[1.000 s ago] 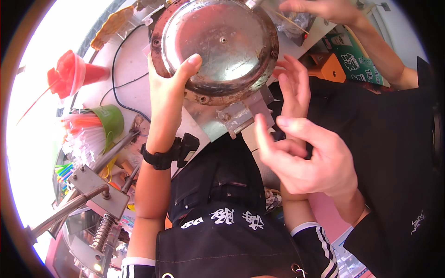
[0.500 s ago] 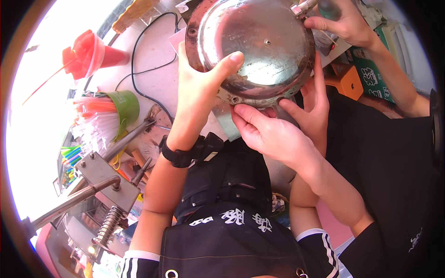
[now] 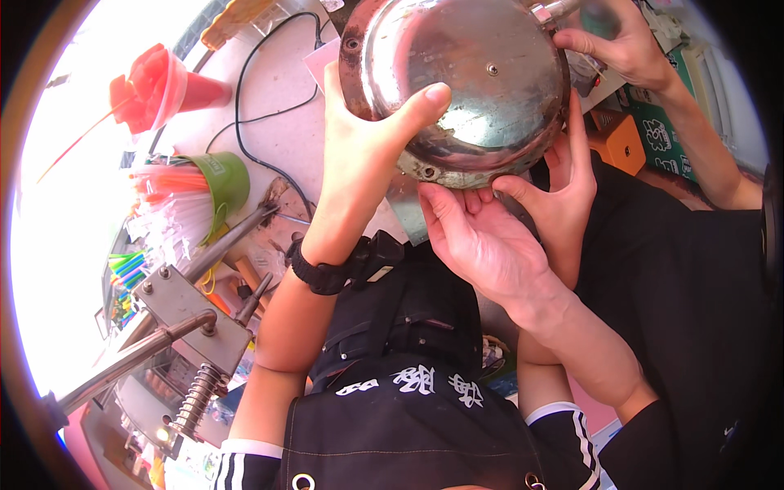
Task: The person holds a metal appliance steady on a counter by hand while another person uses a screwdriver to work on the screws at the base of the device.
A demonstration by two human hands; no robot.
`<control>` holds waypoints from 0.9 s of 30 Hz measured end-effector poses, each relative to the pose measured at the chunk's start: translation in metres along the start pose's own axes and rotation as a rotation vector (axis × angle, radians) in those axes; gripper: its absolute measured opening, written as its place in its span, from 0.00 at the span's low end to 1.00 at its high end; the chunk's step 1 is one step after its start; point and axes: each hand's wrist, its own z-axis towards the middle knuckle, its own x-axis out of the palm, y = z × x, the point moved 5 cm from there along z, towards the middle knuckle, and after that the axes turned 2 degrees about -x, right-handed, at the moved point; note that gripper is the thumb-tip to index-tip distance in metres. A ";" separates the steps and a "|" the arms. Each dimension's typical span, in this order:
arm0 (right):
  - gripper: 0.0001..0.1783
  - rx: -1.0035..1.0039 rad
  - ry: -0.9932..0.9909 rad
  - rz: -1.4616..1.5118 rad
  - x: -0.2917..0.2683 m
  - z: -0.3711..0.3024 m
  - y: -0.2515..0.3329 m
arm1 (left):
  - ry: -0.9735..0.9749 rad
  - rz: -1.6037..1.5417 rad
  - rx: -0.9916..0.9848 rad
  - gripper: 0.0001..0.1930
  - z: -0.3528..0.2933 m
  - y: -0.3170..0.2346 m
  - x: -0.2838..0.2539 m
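A round, shiny metal housing (image 3: 482, 73) with a domed face, a small central stud and a stained rim with screw holes is held up at the top middle. My left hand (image 3: 371, 126) grips its left side, thumb over the face and fingers hidden behind. My right hand (image 3: 563, 192) holds its lower right edge, fingers along the rim. A co-worker's hand (image 3: 494, 237) touches the bottom edge, palm up, overlapping my right forearm. The co-worker's other hand (image 3: 625, 49) is at a metal fitting (image 3: 555, 10) on the housing's upper right.
At left are a red cup (image 3: 200, 88), a green bucket (image 3: 224, 181) of wrapped straws and a black cable (image 3: 238, 106) on a pale counter. A metal lever arm with a spring (image 3: 196, 400) stands lower left. An orange box (image 3: 618, 143) sits right, beyond the co-worker's black-clothed body (image 3: 678, 302).
The housing and both my hands sit slightly further right in the picture. The co-worker's lower hand has turned its palm more upward under the rim.
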 end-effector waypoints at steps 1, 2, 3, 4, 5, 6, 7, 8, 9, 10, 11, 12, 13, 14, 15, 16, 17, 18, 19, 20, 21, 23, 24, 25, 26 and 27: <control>0.69 0.000 0.000 0.001 0.001 0.001 0.002 | 0.000 0.001 0.000 0.41 0.001 0.001 0.000; 0.58 -0.020 -0.002 -0.011 0.004 0.001 0.008 | -0.002 0.009 0.015 0.41 0.001 0.002 -0.001; 0.47 -0.040 -0.004 -0.024 0.006 0.001 0.011 | -0.003 0.017 0.030 0.41 0.002 0.002 -0.001; 0.45 -0.058 -0.009 -0.028 0.007 0.003 0.014 | -0.004 0.017 0.031 0.41 0.001 0.000 0.000; 0.43 -0.069 -0.011 -0.041 0.007 0.002 0.016 | 0.004 0.068 0.014 0.39 -0.002 -0.002 0.002; 0.42 -0.079 -0.019 -0.057 0.007 0.003 0.019 | 0.012 0.117 -0.002 0.38 -0.004 -0.004 0.004; 0.40 -0.095 -0.026 -0.078 0.008 0.004 0.020 | 0.013 0.114 0.000 0.38 -0.005 -0.005 0.003; 0.39 -0.115 -0.033 -0.101 0.006 0.007 0.022 | -0.010 0.065 -0.012 0.39 -0.003 -0.005 0.004; 0.37 -0.134 -0.043 -0.130 0.005 0.007 0.022 | -0.031 0.015 -0.023 0.40 -0.002 -0.005 0.004; 0.36 -0.161 -0.065 -0.168 0.004 0.005 0.023 | -0.029 0.002 -0.010 0.40 -0.001 -0.006 0.004; 0.35 -0.193 -0.092 -0.211 0.002 0.004 0.024 | -0.040 0.002 -0.020 0.40 -0.001 -0.006 0.003; 0.34 -0.233 -0.135 -0.267 -0.003 0.003 0.025 | -0.050 0.001 -0.028 0.39 -0.002 -0.005 0.002; 0.33 -0.281 -0.188 -0.335 -0.010 0.002 0.026 | -0.046 -0.014 -0.015 0.39 -0.002 -0.004 0.001; 0.32 -0.326 -0.251 -0.396 -0.017 0.003 0.027 | -0.058 0.001 -0.003 0.39 -0.002 -0.002 0.001; 0.31 -0.348 -0.246 -0.456 -0.020 0.003 0.027 | -0.071 0.017 0.009 0.39 -0.001 -0.003 0.001; 0.30 -0.350 -0.151 -0.549 -0.019 0.006 0.026 | -0.064 -0.019 0.003 0.39 -0.002 -0.006 0.003; 0.29 -0.351 -0.053 -0.639 -0.017 0.007 0.023 | -0.058 -0.031 0.014 0.39 -0.002 -0.007 0.002; 0.28 -0.381 -0.113 -0.637 -0.017 0.007 0.025 | -0.072 -0.002 0.015 0.39 -0.002 -0.004 0.000; 0.26 -0.410 -0.173 -0.633 -0.016 0.005 0.027 | -0.088 0.029 0.015 0.39 -0.002 -0.003 -0.002; 0.26 -0.422 -0.174 -0.637 -0.016 0.003 0.027 | -0.077 -0.016 -0.015 0.39 -0.003 -0.002 -0.002; 0.25 -0.388 -0.156 -0.639 -0.016 0.002 0.025 | -0.076 -0.022 -0.006 0.39 -0.004 -0.003 -0.002; 0.24 -0.418 -0.135 -0.704 -0.015 -0.008 0.030 | -0.063 0.014 -0.007 0.40 -0.002 -0.003 0.001; 0.23 -0.421 -0.118 -0.700 -0.016 -0.014 0.030 | -0.061 0.011 -0.026 0.39 -0.002 -0.004 0.001; 0.23 -0.424 -0.101 -0.695 -0.017 -0.019 0.027 | -0.059 0.009 -0.015 0.39 -0.001 -0.005 0.002; 0.25 -0.426 -0.102 -0.662 -0.020 -0.023 0.021 | -0.060 -0.010 -0.010 0.39 -0.002 -0.004 0.002; 0.25 -0.431 -0.106 -0.660 -0.019 -0.026 0.016 | -0.061 -0.029 -0.005 0.39 -0.002 -0.004 0.002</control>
